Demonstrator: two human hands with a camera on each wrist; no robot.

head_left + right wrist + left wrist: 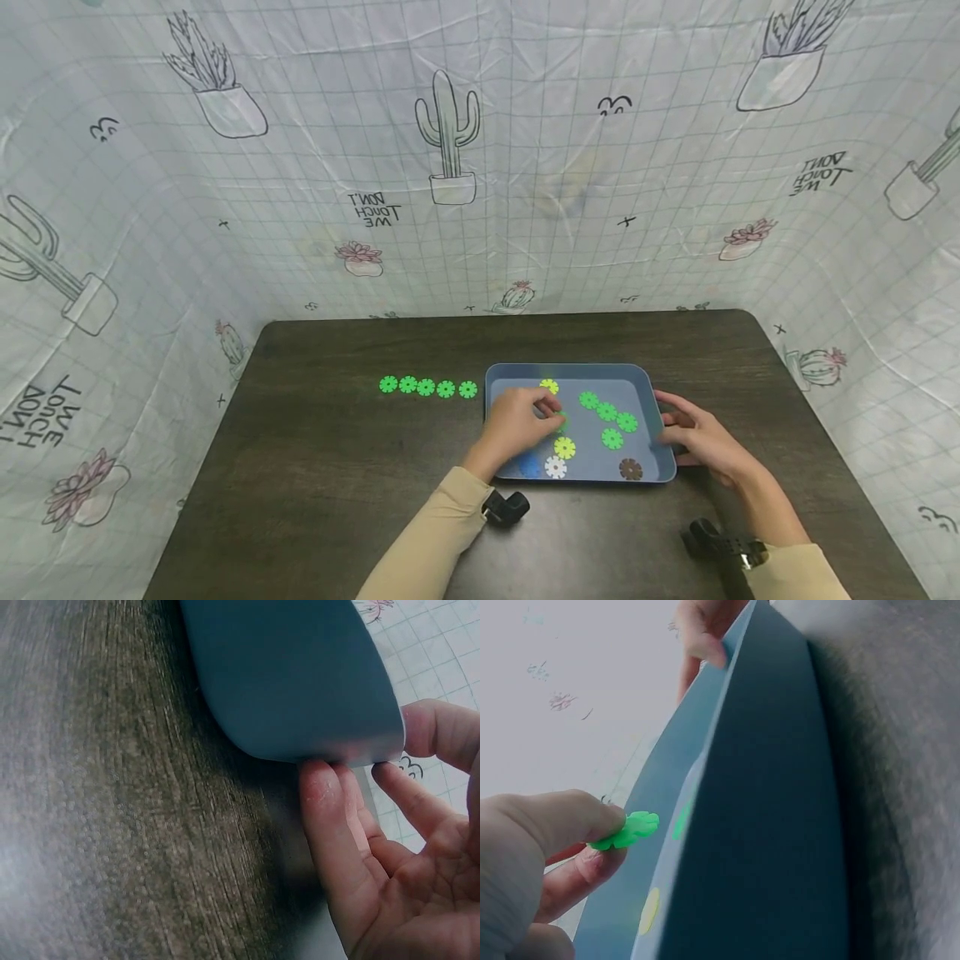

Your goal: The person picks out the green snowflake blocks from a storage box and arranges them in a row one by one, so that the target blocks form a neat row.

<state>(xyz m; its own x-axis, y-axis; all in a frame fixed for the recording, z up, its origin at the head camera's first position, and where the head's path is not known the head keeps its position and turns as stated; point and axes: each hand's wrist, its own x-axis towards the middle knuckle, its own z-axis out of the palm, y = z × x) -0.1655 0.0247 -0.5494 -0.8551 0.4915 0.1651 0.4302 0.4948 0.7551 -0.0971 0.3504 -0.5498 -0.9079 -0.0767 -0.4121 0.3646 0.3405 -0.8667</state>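
Note:
My left hand [520,423] is over the left half of a blue-grey tray [600,467]. Between thumb and forefinger it pinches a green notched disc [634,829], held above the tray floor. My right hand [708,442] holds the tray's right end, its thumb over the rim and other fingers against the outer wall. Inside the tray lie several green discs [612,438], a yellow disc [565,448] with another yellow one farther back, a white disc [556,467], a blue disc [529,465] partly behind the left wrist, and a brown disc [631,469].
Left of the tray, several green discs [426,387] form a row on the dark wooden table [315,467]. A white printed curtain [525,167] surrounds the table at the back and sides. Each wrist wears a black camera [507,508].

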